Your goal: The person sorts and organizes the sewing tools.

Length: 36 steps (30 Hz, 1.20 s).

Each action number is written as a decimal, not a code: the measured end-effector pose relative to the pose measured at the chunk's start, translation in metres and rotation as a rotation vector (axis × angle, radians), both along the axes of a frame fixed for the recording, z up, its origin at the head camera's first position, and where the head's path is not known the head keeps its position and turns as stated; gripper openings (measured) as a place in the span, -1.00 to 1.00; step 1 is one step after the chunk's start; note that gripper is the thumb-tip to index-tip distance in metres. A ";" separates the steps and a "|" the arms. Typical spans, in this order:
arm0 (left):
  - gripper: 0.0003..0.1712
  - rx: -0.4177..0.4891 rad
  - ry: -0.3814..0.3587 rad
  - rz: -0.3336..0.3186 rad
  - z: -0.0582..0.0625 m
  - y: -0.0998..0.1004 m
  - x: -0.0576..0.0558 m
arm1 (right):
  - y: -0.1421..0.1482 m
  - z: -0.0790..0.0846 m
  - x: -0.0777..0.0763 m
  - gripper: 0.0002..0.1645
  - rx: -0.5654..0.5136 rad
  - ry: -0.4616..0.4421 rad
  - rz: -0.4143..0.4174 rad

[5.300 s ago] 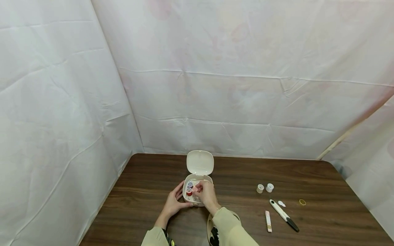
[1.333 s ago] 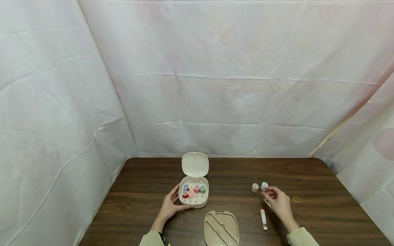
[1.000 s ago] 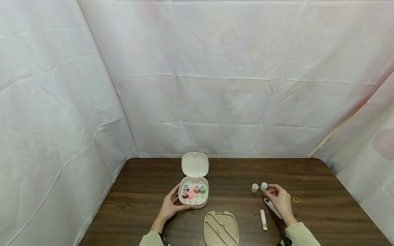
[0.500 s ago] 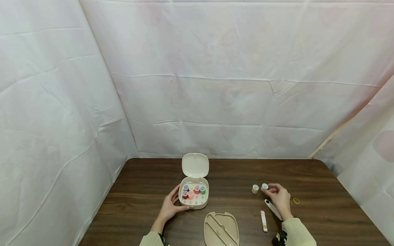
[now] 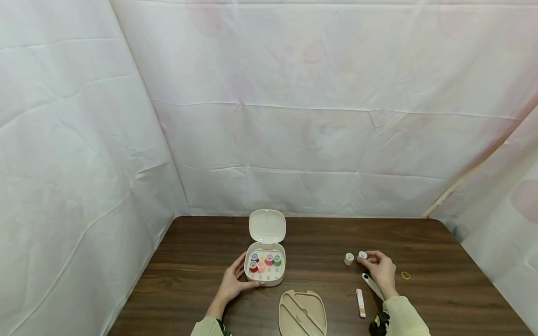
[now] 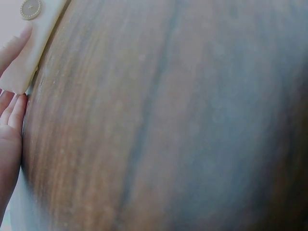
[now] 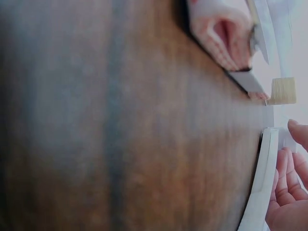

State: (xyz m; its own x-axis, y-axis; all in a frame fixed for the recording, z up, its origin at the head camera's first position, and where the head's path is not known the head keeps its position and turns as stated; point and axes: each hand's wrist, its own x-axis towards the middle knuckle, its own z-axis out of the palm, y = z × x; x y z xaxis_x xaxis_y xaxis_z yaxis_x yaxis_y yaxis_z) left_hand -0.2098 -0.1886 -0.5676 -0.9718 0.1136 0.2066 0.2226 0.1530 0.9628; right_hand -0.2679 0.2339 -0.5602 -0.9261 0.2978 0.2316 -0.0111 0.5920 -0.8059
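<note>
A cream sewing box stands with its lid raised. Inside, several coloured thread spools, among them a pink spool and a green spool, sit on a pegged white tray. My left hand holds the box's front left corner, thumb on the front face near a round button, fingers along the side. Far to the right, my right hand pinches a white thread spool between thumb and fingertips. Just left of it stands a beige spool, also visible in the right wrist view.
A beige tray with diagonal grooves lies in front of the box. By my right hand are a white-handled tool, partly hidden under the wrist, a small printed packet and a yellow ring. White sheeting surrounds the wooden table.
My right hand has left the box, where the pink spool now sits, and moved right to the white spool, closing its fingertips on it. My left hand keeps its place at the box.
</note>
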 end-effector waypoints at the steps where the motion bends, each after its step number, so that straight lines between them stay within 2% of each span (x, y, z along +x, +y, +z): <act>1: 0.11 0.000 0.001 0.000 0.000 0.000 0.000 | 0.000 0.000 0.000 -0.67 0.001 -0.001 -0.002; 21: 0.11 -0.001 0.002 -0.001 0.001 0.001 0.000 | 0.002 0.005 0.005 -0.71 0.021 0.049 -0.016; 36: 0.11 0.005 0.000 0.000 0.002 0.001 0.001 | -0.007 0.014 0.024 -0.75 -0.007 0.132 0.054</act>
State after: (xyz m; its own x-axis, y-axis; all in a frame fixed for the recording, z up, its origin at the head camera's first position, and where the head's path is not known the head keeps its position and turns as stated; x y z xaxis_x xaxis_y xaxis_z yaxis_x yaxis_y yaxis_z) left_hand -0.2092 -0.1876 -0.5656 -0.9718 0.1126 0.2074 0.2228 0.1485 0.9635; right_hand -0.2435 0.2268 -0.5459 -0.9024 0.2506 0.3504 -0.1485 0.5824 -0.7992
